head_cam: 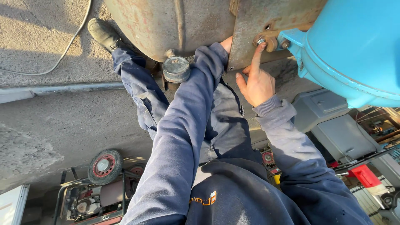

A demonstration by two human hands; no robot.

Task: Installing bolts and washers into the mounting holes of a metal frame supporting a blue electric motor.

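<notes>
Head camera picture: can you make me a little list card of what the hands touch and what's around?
right hand: forefinger on a bolt in the rusty bracket plate
left hand: reaches behind the plate, mostly hidden
tank: rusty, round
blue housing: right of the bolt
round gauge: under the tank
ground: concrete, white cable, small machine with wheel
</notes>
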